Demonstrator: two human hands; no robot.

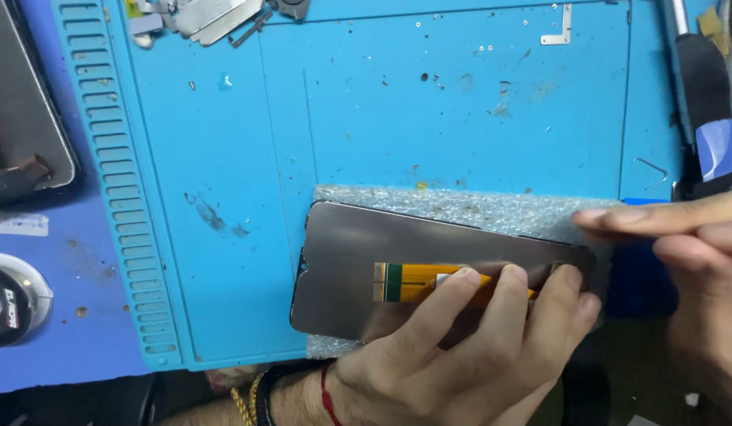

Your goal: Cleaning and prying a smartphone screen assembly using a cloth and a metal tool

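The desk (42, 355) carries a large blue repair mat (429, 102), scuffed and speckled with debris, with a ribbed strip down its left side. Most of the mat's far half lies bare, giving open room behind and to the left of the work; the near edge runs just under the person's wrists, so there is little room on that side. On the near right part of the mat a sheet of bubble wrap (460, 207) cushions a phone display panel (358, 252), lying back side up, its left end overhanging the wrap. The left hand (476, 347) presses three fingertips down on the panel and on its orange flex cable (413, 282), fingers spread, not closed around anything. The right hand (681, 237) reaches in from the right edge, fingers extended together at the panel's far right corner; whether it pinches anything I cannot tell. The step looks like steadying the panel while working at its corner, which calls for light, even pressure. Loose metal shields (208, 16) and a small bracket (561, 28) lie along the mat's far edge, well apart.
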